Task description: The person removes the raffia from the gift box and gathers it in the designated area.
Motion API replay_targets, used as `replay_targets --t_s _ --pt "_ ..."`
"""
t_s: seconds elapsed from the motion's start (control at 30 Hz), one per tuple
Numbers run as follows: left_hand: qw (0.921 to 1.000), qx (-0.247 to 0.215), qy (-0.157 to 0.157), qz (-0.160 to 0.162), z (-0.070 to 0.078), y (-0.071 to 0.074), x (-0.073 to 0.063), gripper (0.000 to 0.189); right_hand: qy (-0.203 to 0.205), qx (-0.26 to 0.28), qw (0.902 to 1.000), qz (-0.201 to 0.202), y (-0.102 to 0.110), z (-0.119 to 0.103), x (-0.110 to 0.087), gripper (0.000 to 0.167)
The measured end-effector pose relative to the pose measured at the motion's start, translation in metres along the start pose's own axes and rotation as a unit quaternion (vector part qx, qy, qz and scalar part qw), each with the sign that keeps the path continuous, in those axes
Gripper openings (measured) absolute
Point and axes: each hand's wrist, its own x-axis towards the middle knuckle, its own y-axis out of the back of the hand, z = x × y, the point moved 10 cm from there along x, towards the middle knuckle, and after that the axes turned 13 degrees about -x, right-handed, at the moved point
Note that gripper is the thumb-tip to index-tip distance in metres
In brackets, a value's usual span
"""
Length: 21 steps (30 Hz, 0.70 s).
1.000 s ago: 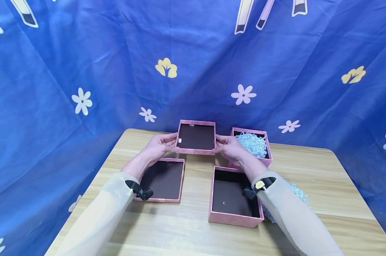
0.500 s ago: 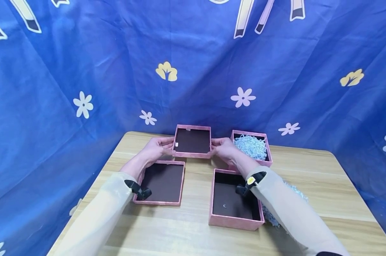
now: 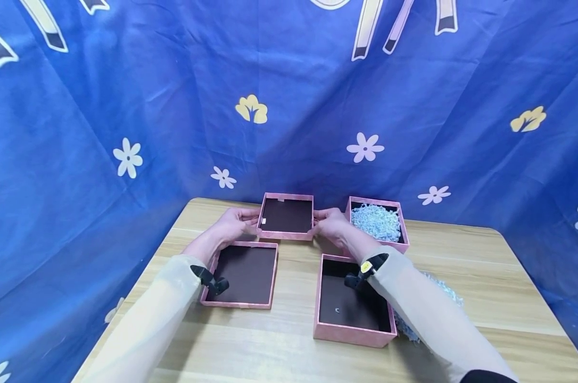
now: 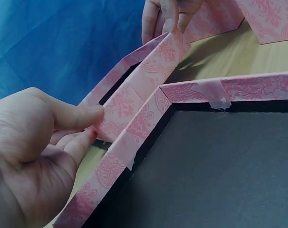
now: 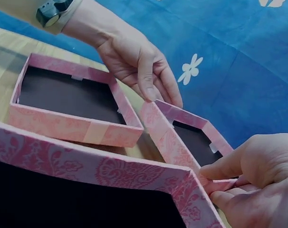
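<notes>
Both hands hold a small shallow pink box lid, hollow side up, with a dark lining, at the back of the table. My left hand pinches its left end near the front corner, thumb on the outside wall in the left wrist view. On the opposite end my right hand grips the right front corner between thumb and fingers. Just in front on the left lies a larger pink lid, also hollow side up. Below my right forearm stands a deep pink box with a tiny pale scrap on its dark floor.
A smaller pink box filled with blue shredded paper stands at the back right. More blue shredded paper lies beside the deep box, partly under my right sleeve. A blue patterned curtain hangs behind the wooden table.
The small lid has moved a little left and down toward the table, both hands keeping their grip. The other boxes stay in place while the head view shifts slightly.
</notes>
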Motion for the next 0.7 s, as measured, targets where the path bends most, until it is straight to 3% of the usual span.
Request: replay_targets --t_s 0.33,0.57,0.7 --pt "0.9992 0.03 0.024 -0.009 -0.009 -0.006 0.007 0.073 -0.027 -0.061 0.9977 0.015 0.001 0.008 -0.002 0.072" --pt "0.9981 0.042 0.046 0.0 -0.015 -0.005 0.008 0.071 -0.054 -0.107 0.9926 0.023 0.002 0.013 -0.004 0.075" --pt "0.9977 0.047 0.049 -0.001 -0.014 -0.005 0.008 0.069 -0.058 -0.11 0.9921 0.02 0.002 0.014 -0.004 0.066"
